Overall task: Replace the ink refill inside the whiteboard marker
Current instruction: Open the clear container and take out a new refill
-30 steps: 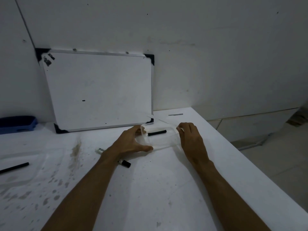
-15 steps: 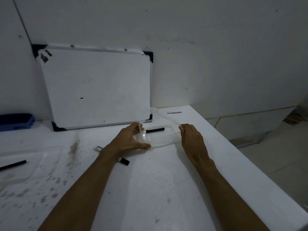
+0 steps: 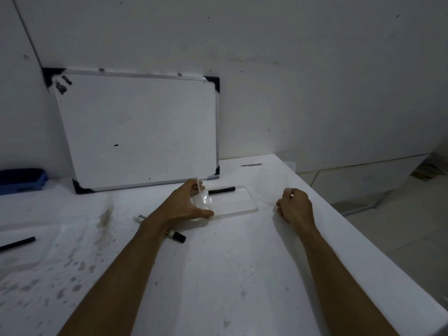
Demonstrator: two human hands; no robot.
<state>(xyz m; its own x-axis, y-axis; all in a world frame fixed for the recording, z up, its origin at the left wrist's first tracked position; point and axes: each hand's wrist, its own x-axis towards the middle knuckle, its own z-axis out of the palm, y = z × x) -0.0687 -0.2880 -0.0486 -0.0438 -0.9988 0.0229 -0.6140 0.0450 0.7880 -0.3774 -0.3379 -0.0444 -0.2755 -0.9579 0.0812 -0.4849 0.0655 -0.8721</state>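
A shallow clear plastic box (image 3: 232, 206) lies on the white table with a short black ink refill (image 3: 221, 190) inside it. My left hand (image 3: 186, 204) grips the box's left end between thumb and fingers. My right hand (image 3: 294, 206) is to the right of the box, fingers curled, pinching the edge of the clear lid (image 3: 274, 180), which is off the box and tilted up. The whiteboard marker (image 3: 177, 236), white with a black cap, lies on the table, partly hidden under my left forearm.
A whiteboard (image 3: 140, 132) leans on the wall behind the box. A blue eraser (image 3: 21, 179) sits at the far left. A long black stick (image 3: 17, 244) lies on a clear tray at the left edge. The table's right edge (image 3: 363, 238) drops to the floor.
My right hand has moved right and drawn the clear lid off the box. My left hand has kept its hold on the box's left end.
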